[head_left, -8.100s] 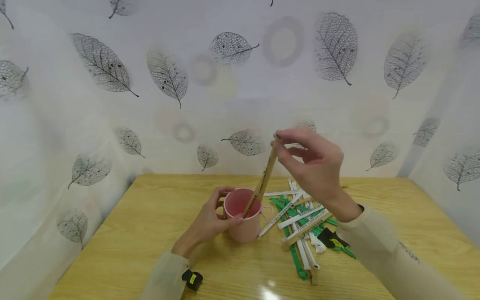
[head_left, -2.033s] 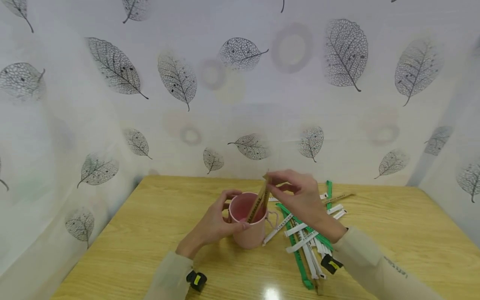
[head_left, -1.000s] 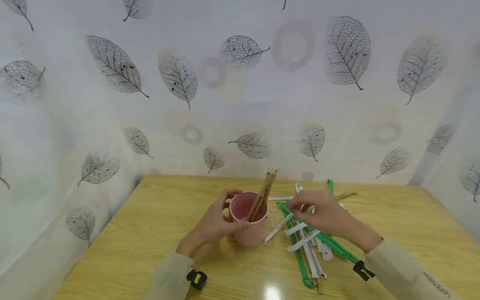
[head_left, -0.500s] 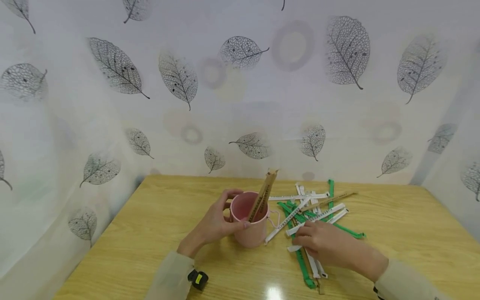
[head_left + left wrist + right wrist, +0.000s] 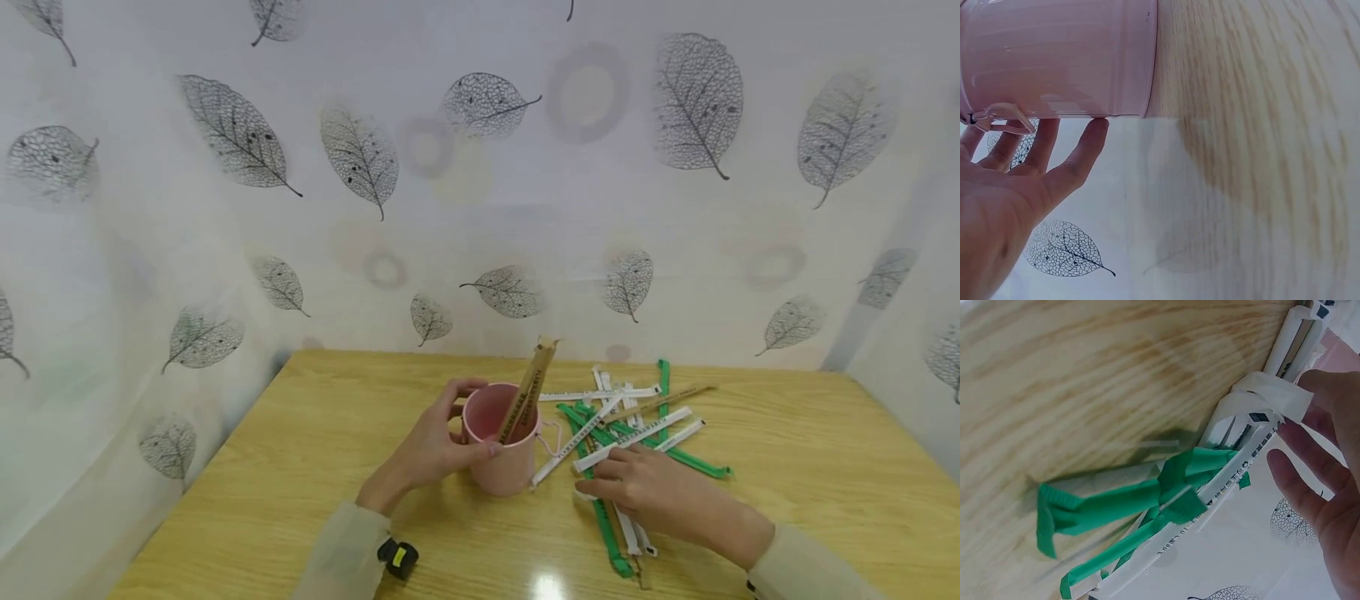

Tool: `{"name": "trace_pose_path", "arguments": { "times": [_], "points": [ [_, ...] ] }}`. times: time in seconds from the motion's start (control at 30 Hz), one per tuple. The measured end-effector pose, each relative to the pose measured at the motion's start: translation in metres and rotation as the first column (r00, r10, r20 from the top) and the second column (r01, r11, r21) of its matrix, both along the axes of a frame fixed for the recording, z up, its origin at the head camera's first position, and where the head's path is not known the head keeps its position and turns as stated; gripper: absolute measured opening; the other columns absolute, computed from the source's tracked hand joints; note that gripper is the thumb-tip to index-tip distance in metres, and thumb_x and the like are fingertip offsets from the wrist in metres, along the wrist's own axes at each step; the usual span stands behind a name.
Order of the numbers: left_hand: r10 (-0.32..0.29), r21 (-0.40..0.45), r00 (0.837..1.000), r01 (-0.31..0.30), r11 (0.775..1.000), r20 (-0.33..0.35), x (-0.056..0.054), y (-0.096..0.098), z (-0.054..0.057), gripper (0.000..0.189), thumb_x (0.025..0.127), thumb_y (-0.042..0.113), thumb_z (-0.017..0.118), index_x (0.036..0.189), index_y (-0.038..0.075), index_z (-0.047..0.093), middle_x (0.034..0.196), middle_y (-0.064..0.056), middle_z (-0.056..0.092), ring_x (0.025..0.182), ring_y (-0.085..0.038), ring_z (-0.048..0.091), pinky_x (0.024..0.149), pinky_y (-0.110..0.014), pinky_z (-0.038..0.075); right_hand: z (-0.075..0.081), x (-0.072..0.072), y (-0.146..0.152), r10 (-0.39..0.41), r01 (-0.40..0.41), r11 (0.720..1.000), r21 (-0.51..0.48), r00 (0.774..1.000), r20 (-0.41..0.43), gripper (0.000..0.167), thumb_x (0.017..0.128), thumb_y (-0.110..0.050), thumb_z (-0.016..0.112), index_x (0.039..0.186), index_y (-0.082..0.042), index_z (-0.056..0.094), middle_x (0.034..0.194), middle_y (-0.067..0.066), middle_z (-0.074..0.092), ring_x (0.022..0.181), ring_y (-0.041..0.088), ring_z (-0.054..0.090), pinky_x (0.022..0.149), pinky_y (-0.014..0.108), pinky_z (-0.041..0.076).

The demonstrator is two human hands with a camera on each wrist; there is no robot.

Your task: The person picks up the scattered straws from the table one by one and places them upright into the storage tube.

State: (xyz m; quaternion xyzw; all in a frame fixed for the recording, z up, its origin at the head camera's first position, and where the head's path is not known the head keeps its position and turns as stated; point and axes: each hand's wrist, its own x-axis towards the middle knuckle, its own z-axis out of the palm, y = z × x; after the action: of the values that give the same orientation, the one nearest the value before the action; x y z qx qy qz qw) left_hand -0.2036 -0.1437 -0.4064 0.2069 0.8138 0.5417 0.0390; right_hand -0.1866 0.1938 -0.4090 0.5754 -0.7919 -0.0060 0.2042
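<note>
My left hand (image 5: 431,446) holds the pink cup (image 5: 501,468) upright on the table, thumb at the near rim and fingers round the far side. Its fingers show against the cup's wall (image 5: 1066,56) in the left wrist view. Brown paper-wrapped straws (image 5: 528,387) lean inside the cup, their tops above the rim. To the right, my right hand (image 5: 656,492) reaches low into a pile of wrapped straws. Its thumb and fingers pinch a white wrapped straw (image 5: 1285,394) near one end; the hand covers part of that straw in the head view.
White straws (image 5: 633,437), green straws (image 5: 611,542) and a brown straw (image 5: 675,400) lie crossed in the pile beside the cup's wire-like handle (image 5: 552,437). All rest on the wooden table (image 5: 300,467). A leaf-patterned curtain (image 5: 480,208) stands behind the table.
Earlier my right hand lowered a brown straw into the cup and let go. It then moved right and down to the pile and took a white straw. The left hand keeps its hold.
</note>
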Motion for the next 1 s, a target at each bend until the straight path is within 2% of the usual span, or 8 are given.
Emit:
{"name": "trace_pose_path", "arguments": {
  "times": [0.23, 0.33, 0.43, 0.47, 0.57, 0.7, 0.87, 1.0],
  "points": [
    [-0.001, -0.006, 1.0, 0.001, 1.0, -0.002, -0.001, 0.0, 0.0, 0.079, 0.082, 0.03, 0.084, 0.147, 0.028, 0.041, 0.142, 0.001, 0.051, 0.122, -0.026, 0.058, 0.089, -0.033, 0.057, 0.0, 0.0, 0.001, -0.012, 0.012, 1.0, -0.005, 0.999, -0.036, 0.058, 0.069, -0.009, 0.091, 0.122, -0.022, 0.072, 0.094, -0.009, 0.067, 0.083, 0.008, 0.062, 0.073, 0.026, 0.056],
    [-0.002, -0.012, 1.0, 0.002, 1.0, -0.005, -0.001, 0.0, 0.0, 0.079, 0.082, 0.03, 0.084, 0.148, 0.027, 0.04, 0.142, 0.001, 0.051, 0.122, -0.026, 0.058, 0.089, -0.033, 0.057, 0.0, 0.0, 0.001, 0.003, -0.004, 0.999, -0.038, 0.999, -0.046, 0.054, 0.069, -0.008, 0.09, 0.119, -0.019, 0.073, 0.093, -0.008, 0.067, 0.083, 0.008, 0.063, 0.073, 0.025, 0.057],
    [-0.001, -0.017, 1.0, 0.001, 1.0, -0.005, -0.001, 0.0, 0.0, 0.079, 0.083, 0.03, 0.084, 0.148, 0.027, 0.04, 0.141, 0.001, 0.051, 0.122, -0.026, 0.058, 0.089, -0.033, 0.057, 0.001, -0.003, 0.0, 0.031, -0.038, 0.993, -0.113, 0.998, -0.062, 0.02, 0.094, -0.009, 0.068, 0.111, -0.017, 0.074, 0.092, -0.008, 0.066, 0.082, 0.008, 0.062, 0.07, 0.02, 0.054],
    [0.0, -0.016, 1.0, 0.0, 1.0, -0.005, 0.0, 0.0, 0.0, 0.079, 0.083, 0.03, 0.084, 0.148, 0.027, 0.041, 0.141, 0.001, 0.051, 0.122, -0.026, 0.058, 0.089, -0.033, 0.057, 0.002, -0.004, 0.0, 0.046, -0.054, 0.988, -0.144, 0.997, -0.06, 0.02, 0.1, -0.01, 0.057, 0.109, -0.016, 0.074, 0.091, -0.007, 0.065, 0.079, 0.007, 0.059, 0.067, 0.018, 0.051],
    [0.001, -0.016, 1.0, -0.001, 1.0, -0.003, 0.0, 0.0, 0.001, 0.078, 0.083, 0.03, 0.084, 0.148, 0.028, 0.041, 0.141, 0.001, 0.051, 0.123, -0.026, 0.059, 0.089, -0.033, 0.057, 0.006, -0.009, 0.0, 0.074, -0.085, 0.966, -0.244, 0.996, -0.056, 0.047, 0.106, -0.018, 0.026, 0.102, -0.015, 0.073, 0.089, -0.006, 0.064, 0.076, 0.007, 0.057, 0.063, 0.014, 0.045],
    [-0.001, -0.011, 1.0, 0.001, 1.0, -0.003, 0.0, 0.0, 0.002, 0.079, 0.083, 0.03, 0.084, 0.148, 0.029, 0.04, 0.142, 0.001, 0.05, 0.123, -0.026, 0.058, 0.09, -0.033, 0.057, 0.015, -0.014, 0.002, 0.075, -0.083, 0.932, -0.352, 0.996, -0.038, 0.042, 0.109, -0.023, 0.033, 0.099, -0.013, 0.072, 0.091, -0.004, 0.065, 0.077, 0.008, 0.061, 0.064, 0.013, 0.047],
    [-0.005, 0.01, 1.0, 0.005, 1.0, 0.006, -0.001, 0.0, 0.0, 0.077, 0.083, 0.03, 0.085, 0.146, 0.03, 0.042, 0.141, 0.002, 0.05, 0.121, -0.025, 0.058, 0.089, -0.033, 0.057, 0.033, -0.018, 0.006, 0.066, -0.052, 0.893, -0.446, 0.998, 0.017, 0.036, 0.109, -0.031, 0.041, 0.103, -0.012, 0.071, 0.1, -0.001, 0.066, 0.085, 0.011, 0.064, 0.071, 0.013, 0.051],
    [-0.008, 0.018, 1.0, 0.008, 1.0, 0.003, -0.002, -0.001, -0.001, 0.076, 0.083, 0.029, 0.085, 0.146, 0.03, 0.042, 0.14, 0.001, 0.051, 0.12, -0.025, 0.059, 0.088, -0.033, 0.057, 0.048, -0.021, 0.007, 0.088, -0.036, 0.845, -0.533, 0.994, 0.071, 0.033, 0.107, -0.03, 0.048, 0.107, -0.008, 0.071, 0.105, 0.004, 0.068, 0.085, 0.012, 0.067, 0.073, 0.014, 0.053]
  ]
}}
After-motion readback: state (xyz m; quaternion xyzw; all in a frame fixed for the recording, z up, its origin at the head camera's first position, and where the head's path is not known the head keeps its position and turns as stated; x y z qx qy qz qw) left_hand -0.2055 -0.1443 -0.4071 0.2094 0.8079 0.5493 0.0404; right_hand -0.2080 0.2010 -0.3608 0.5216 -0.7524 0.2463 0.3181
